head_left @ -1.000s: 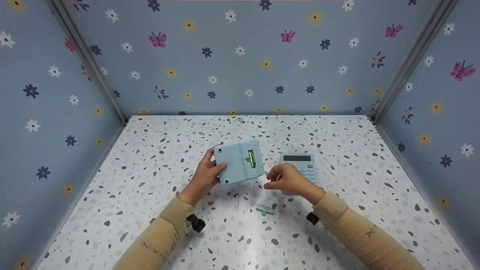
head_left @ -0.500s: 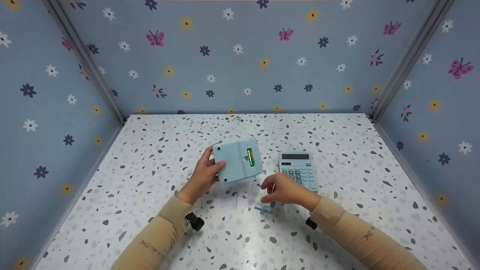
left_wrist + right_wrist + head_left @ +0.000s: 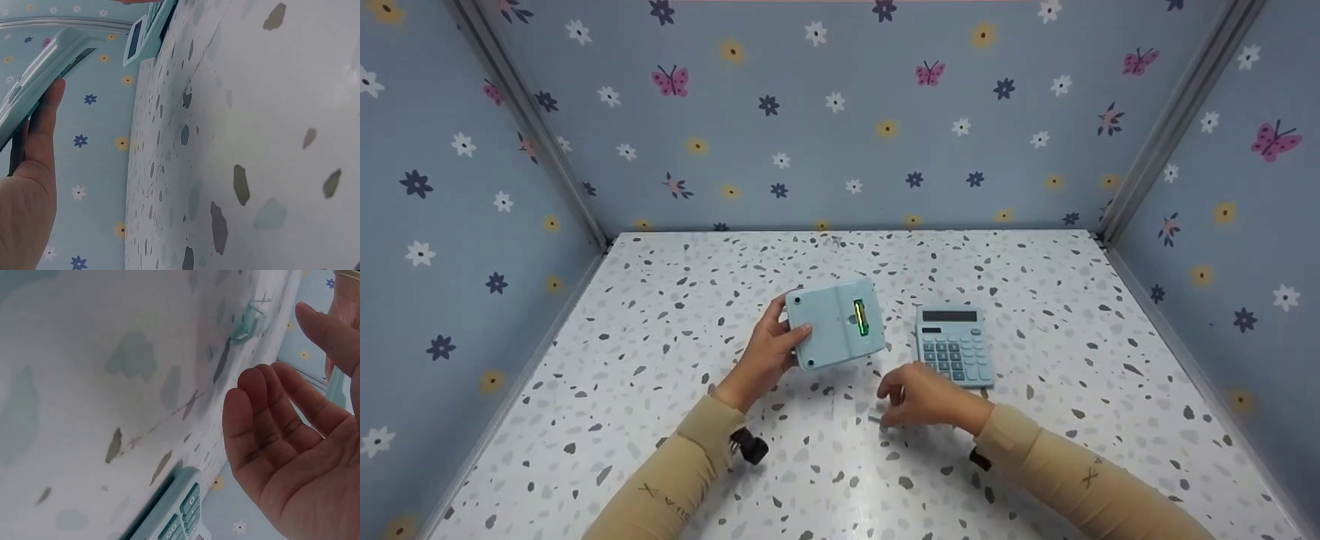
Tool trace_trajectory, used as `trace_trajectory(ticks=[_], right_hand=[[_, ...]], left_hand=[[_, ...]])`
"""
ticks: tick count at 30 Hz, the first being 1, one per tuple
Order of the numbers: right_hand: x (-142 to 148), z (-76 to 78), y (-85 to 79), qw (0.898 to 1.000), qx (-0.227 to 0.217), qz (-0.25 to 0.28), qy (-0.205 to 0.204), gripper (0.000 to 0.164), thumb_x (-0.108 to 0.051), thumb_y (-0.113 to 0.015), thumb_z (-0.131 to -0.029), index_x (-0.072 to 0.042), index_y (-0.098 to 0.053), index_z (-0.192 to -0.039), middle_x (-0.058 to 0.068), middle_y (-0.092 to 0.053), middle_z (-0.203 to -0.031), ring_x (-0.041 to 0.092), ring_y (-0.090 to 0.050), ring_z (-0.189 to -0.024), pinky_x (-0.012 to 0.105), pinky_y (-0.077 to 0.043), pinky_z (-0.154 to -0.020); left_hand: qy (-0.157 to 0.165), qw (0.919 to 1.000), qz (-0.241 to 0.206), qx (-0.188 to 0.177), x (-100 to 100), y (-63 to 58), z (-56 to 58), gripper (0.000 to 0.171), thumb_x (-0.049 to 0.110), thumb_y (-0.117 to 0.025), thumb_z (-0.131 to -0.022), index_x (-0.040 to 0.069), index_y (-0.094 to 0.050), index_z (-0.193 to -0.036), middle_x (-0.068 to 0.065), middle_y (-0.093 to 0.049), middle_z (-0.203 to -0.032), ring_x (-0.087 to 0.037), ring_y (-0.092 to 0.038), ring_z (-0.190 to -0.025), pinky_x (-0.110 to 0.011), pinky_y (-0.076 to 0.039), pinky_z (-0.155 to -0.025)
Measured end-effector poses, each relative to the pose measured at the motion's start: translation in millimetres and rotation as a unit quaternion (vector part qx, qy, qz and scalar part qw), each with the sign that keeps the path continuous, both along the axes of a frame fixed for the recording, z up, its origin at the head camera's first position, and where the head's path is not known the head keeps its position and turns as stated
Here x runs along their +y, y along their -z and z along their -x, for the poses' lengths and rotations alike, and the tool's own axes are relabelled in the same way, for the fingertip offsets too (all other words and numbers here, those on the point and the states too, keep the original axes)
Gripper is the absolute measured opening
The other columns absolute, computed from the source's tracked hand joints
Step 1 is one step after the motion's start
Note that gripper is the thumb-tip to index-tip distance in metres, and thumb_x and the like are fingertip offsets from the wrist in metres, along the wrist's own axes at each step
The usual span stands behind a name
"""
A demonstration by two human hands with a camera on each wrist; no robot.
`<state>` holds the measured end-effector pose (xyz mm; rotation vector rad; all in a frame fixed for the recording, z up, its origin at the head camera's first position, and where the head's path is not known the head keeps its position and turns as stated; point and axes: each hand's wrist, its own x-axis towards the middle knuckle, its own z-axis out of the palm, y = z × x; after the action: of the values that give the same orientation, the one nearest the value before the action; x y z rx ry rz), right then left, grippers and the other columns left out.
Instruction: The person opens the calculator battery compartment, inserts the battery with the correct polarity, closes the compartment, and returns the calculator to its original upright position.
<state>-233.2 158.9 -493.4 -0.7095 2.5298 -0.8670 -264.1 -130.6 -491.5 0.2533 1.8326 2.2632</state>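
Observation:
My left hand (image 3: 763, 354) holds a light-blue calculator (image 3: 823, 330) by its left edge, thumb across its back and fingers behind. That back faces up toward the head view, with a shiny green-gold battery (image 3: 862, 318) lying in its uncovered compartment. Low over the table, my right hand (image 3: 928, 397) reaches toward a small light-blue battery cover (image 3: 874, 414), partly hidden by its fingers. From the right wrist, the cover (image 3: 248, 324) lies on the table just beyond the loosely bent fingers (image 3: 264, 396), with a gap between thumb and fingertips.
Another light-blue calculator (image 3: 960, 337) lies keys up on the speckled white table (image 3: 697, 285), just beyond my right hand. Blue flowered panels (image 3: 840, 150) enclose the table at the back and on both sides.
My right hand has come down and toward me, away from the held calculator to the battery cover, uncovering more of the second calculator. The left hand keeps its hold, nearly still.

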Motion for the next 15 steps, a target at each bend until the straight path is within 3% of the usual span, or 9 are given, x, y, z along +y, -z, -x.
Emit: trace_trajectory(ticks=[15], right_hand=[[-2.6, -6.0, 5.8, 0.999, -0.016, -0.031, -0.001, 0.032, -0.013, -0.093, -0.08, -0.008, -0.082, -0.109, -0.004, -0.07, -0.084, 0.013, -0.06, -0.075, 0.029, -0.051, -0.07]], left_hand=[[-0.009, 0.9998, 0.014, -0.006, 3.5, -0.9, 0.8, 0.068, 0.013, -0.063, -0.11, 0.025, -0.03, -0.169, -0.017, -0.048, -0.167, -0.042, -0.056, -0.146, -0.063, -0.056, -0.109]])
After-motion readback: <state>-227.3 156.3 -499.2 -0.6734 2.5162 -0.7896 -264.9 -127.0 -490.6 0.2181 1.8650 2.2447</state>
